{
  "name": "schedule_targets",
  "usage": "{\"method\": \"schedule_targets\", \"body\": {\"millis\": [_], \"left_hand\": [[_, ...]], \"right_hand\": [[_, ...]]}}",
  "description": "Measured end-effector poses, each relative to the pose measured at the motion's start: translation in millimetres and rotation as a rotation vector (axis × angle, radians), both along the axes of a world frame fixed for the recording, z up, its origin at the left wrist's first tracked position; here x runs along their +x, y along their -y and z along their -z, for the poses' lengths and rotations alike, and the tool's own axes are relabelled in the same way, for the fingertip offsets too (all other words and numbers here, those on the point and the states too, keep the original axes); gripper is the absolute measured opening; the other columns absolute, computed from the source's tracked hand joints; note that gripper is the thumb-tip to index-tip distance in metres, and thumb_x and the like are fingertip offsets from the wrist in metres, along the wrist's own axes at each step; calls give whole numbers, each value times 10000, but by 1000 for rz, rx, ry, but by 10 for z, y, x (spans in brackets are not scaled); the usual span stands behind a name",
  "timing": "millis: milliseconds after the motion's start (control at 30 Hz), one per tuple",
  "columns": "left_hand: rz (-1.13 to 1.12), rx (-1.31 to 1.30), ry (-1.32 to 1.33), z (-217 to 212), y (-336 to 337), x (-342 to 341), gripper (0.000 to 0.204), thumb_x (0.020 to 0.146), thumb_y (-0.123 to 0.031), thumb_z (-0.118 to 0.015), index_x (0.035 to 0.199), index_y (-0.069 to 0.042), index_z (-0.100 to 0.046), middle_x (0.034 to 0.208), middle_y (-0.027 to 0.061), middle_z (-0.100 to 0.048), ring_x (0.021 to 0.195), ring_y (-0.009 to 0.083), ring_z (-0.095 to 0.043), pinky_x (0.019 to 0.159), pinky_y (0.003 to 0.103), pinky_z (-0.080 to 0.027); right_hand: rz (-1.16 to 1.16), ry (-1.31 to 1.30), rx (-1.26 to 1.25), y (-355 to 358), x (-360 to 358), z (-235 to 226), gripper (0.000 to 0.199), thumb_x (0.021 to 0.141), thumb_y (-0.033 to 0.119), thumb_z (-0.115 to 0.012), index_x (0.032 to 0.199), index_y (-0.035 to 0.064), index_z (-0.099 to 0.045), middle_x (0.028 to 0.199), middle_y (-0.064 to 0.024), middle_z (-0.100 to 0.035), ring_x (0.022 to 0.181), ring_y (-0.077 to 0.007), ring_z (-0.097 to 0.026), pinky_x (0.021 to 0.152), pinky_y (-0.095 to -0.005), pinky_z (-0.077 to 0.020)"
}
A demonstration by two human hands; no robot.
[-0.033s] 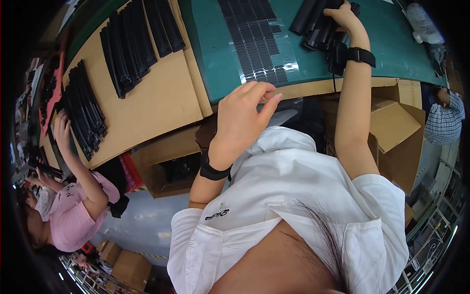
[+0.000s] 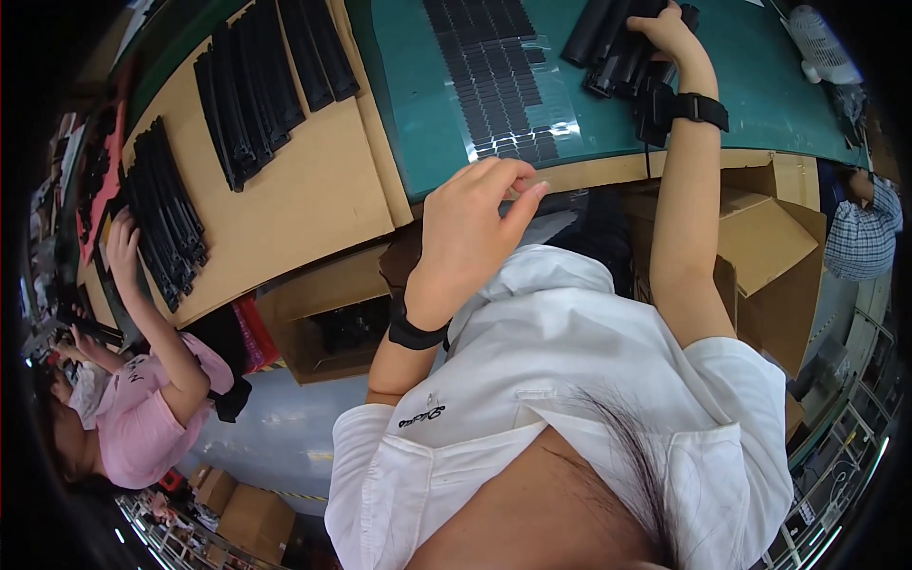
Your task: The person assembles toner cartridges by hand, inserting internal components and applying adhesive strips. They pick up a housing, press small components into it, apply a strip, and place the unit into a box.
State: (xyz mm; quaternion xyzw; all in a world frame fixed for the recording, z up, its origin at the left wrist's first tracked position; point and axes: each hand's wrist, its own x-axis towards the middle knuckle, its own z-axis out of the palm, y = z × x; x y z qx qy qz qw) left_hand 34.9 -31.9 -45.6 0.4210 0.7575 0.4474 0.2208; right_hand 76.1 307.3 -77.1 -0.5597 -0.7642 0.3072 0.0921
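My left hand (image 2: 473, 228) hovers at the table's front edge, its fingers loosely curled and the thumb apart from them; I see nothing in it. Just beyond it, a sheet of small black strips (image 2: 494, 76) on clear film lies on the green table mat (image 2: 408, 104). At the far right, my right hand (image 2: 668, 33) reaches onto a pile of long black parts (image 2: 608, 57). Its thumb and fingers close round one black part, though the fingertips are partly hidden. Dark bands are on both wrists.
Rows of long black plastic parts (image 2: 252, 95) lie on cardboard (image 2: 323, 180) at the left. A co-worker in pink (image 2: 157, 408) reaches toward them. Open cartons (image 2: 769, 247) stand below the table edge. A small white fan (image 2: 825, 46) is at the far right.
My hands have not visibly moved. The co-worker's hand at the left has shifted very slightly.
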Motion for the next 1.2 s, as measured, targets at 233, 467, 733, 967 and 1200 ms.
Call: {"method": "schedule_targets", "body": {"millis": [233, 467, 733, 967, 1200], "left_hand": [[11, 0, -15, -30, -72, -20, 169, 805, -198, -665, 880, -54, -617, 795, 55, -630, 693, 217, -606, 597, 322, -474], [-41, 228, -41, 50, -529, 22, 367, 825, -227, -661, 1072, 20, -548, 885, 122, -626, 820, 244, -623, 716, 340, -494], [222, 207, 923, 18, -827, -100, 384, 909, -198, -567, 1160, 69, -454, 945, 169, -615, 874, 244, -634, 679, 316, -514], [46, 235, 1181, -132, -536, -150, 256, 955, -151, -468, 1119, 45, -476, 898, 156, -625, 673, 157, -613, 535, 222, -486], [290, 310, 1734, -48, -95, -394, 596, 975, -477, -325, 1162, 71, -467, 811, 159, -593, 374, 77, -397, 336, 162, -335]], "right_hand": [[-47, -258, -217, 225, 250, -247, 622, 730, 119, -672, 1267, -16, -388, 860, -106, -583, 691, -195, -569, 523, -303, -462], [-163, -738, -407, 545, 369, -270, 481, 766, 28, -627, 1209, -16, -443, 873, -46, -582, 742, -107, -554, 601, -217, -450], [-302, -1068, -432, 1283, 165, -384, 410, 817, -23, -590, 1206, 0, -464, 916, -31, -596, 786, -99, -566, 706, -202, -465], [-133, -1152, -495, 1425, 155, -629, 306, 880, 35, -545, 1178, 10, -477, 865, -13, -577, 733, -88, -553, 677, -210, -467], [-774, -1081, 2, 1442, 75, -610, 426, 732, -11, -590, 1147, 67, -536, 929, -49, -545, 870, -202, -513, 773, -281, -428]]}}
